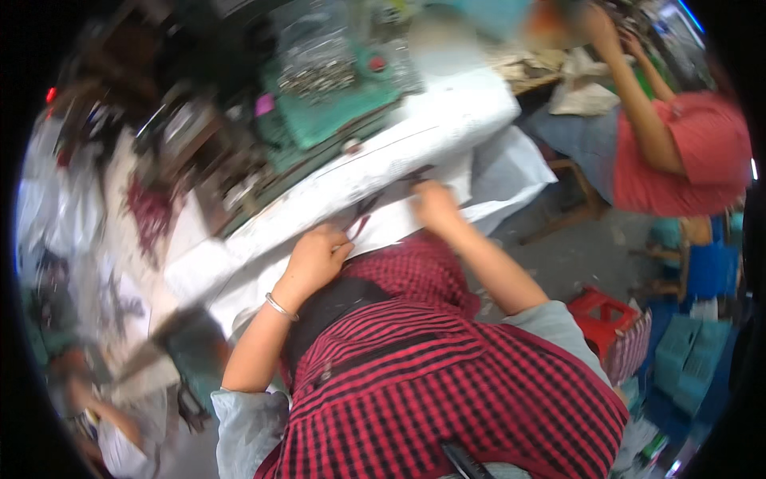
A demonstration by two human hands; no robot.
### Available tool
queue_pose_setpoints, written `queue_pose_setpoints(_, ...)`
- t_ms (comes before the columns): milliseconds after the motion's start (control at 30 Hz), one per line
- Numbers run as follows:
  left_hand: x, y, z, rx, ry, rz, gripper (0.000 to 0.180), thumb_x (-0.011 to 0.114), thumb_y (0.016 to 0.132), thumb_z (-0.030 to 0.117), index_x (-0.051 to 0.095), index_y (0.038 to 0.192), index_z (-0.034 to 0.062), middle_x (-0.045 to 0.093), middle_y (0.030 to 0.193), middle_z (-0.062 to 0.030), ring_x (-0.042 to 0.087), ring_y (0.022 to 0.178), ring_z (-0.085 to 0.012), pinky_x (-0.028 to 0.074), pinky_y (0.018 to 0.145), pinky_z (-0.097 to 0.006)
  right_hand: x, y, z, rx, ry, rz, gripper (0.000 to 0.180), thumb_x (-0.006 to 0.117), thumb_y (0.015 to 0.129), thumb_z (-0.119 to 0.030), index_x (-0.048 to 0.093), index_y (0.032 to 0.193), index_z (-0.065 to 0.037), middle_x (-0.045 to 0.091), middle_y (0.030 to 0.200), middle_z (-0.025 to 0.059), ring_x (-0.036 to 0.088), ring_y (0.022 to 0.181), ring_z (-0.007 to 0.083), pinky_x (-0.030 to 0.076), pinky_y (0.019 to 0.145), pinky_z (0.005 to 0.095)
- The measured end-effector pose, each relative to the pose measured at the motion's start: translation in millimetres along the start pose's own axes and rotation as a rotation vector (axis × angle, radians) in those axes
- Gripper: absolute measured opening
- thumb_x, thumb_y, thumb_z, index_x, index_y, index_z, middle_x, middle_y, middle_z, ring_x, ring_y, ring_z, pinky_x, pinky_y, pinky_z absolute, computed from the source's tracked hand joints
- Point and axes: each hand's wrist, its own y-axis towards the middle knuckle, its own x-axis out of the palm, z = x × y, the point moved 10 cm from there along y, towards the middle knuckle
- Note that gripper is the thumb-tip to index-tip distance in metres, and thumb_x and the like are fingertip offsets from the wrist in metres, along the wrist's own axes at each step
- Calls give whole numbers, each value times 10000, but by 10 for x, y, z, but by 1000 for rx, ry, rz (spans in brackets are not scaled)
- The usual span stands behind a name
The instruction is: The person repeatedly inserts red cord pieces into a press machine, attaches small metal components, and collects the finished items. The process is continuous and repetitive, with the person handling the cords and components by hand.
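Note:
My left hand (317,257) is curled into a loose fist at the near edge of a white sheet (415,144) laid over the workbench, with a thin dark red strip (361,226) running out from under its fingers. A silver bangle sits on that wrist. My right hand (435,203) rests on the white sheet a little farther out, fingers bent around a small dark piece (416,174) that is too blurred to name. Below both hands lies my red and black checked garment (415,359).
A teal machine (335,96) with metal parts stands behind the white sheet. Cluttered tools and scraps cover the bench at left (152,191). A person in a red top (686,152) sits at the right. A red stool (600,311) and teal crates (690,351) stand on the floor.

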Motion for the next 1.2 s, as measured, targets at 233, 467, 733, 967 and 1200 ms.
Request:
queue_pose_setpoints(233, -673, -1098, -143, -179, 97, 380, 120, 747, 864, 137, 770, 869, 20, 720, 1152, -195, 636, 994, -397, 506, 925, -444, -367, -137, 485, 210, -200, -186, 338, 691, 895, -290, 735, 1131, -52, 741, 1104, 187, 689, 1065, 396, 536, 937, 484)
queue_pose_setpoints(467, -808, -1367, -398, -370, 81, 488, 138, 721, 902, 121, 744, 874, -12, 695, 894, -165, 614, 859, -375, 480, 800, -457, -108, -228, -1646, -553, 98, -108, 380, 712, 828, -187, 724, 1200, -112, 713, 1072, 158, 668, 1015, 364, 517, 921, 485)
queue_pose_setpoints(733, -687, -1427, -404, -341, -129, 448, 144, 639, 965, 106, 707, 1011, -12, 678, 936, -210, 652, 877, -423, 511, 773, -458, -23, 181, -746, -386, -124, 78, 141, 701, 819, -186, 801, 884, -110, 738, 864, 142, 713, 870, 346, 552, 825, 487)
queue_pose_setpoints(967, -429, -840, -152, -183, -50, 170, 162, 703, 897, 205, 757, 930, 56, 698, 838, -178, 667, 814, -397, 514, 729, -475, -708, -206, 615, 55, -335, 172, 229, 749, 844, -179, 738, 1050, -80, 721, 1017, 152, 667, 1040, 363, 534, 917, 469)
queue_pose_setpoints(1200, 127, -333, -190, -8, 195, -17, 187, 770, 841, 281, 783, 863, 96, 726, 802, -134, 689, 766, -364, 530, 693, -449, -460, -968, -1491, -575, -6, -77, 279, 707, 843, -181, 729, 1119, -145, 710, 893, 109, 690, 879, 309, 550, 782, 431)
